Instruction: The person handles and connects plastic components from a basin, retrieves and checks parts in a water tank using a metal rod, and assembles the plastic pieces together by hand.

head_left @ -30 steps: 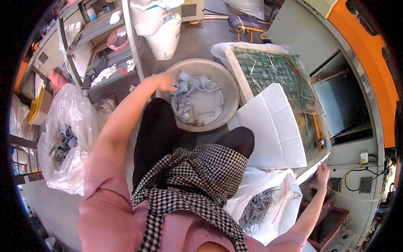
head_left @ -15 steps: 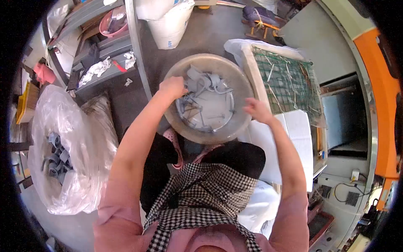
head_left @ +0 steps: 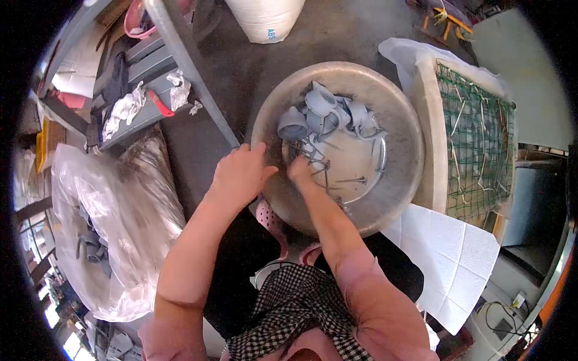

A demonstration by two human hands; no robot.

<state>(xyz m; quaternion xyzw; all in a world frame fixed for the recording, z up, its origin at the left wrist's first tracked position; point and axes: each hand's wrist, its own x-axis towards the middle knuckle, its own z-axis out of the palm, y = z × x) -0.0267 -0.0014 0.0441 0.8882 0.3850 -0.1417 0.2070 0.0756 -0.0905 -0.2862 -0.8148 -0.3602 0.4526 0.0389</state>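
A wide, round basin (head_left: 394, 198) stands on the floor before my knees. Curved grey plastic fittings (head_left: 321, 100) lie heaped along its far side. Thin, branching grey plastic sticks (head_left: 352, 180) are scattered over its bottom. My right hand (head_left: 299, 171) reaches inside, at the left part of the basin, its fingers closed together among the thin sticks. Whatever is between those fingertips is hidden. My left hand (head_left: 244, 174) is at the basin's left rim, thumb spread from the fingers, with no piece visible in it.
To the left is a clear plastic bag (head_left: 120, 216) with grey fittings inside. A metal rack (head_left: 195, 78) holds crumpled paper and a red-handled tool (head_left: 161, 104). Beyond the basin stands a white sack (head_left: 268, 18). A crate with green mesh (head_left: 475, 138) and a white panel (head_left: 448, 259) are to the right.
My right hand has moved from the basin's right rim into its left part. My left hand has shifted back to the rim, away from the pieces. The view has tilted and shifted.
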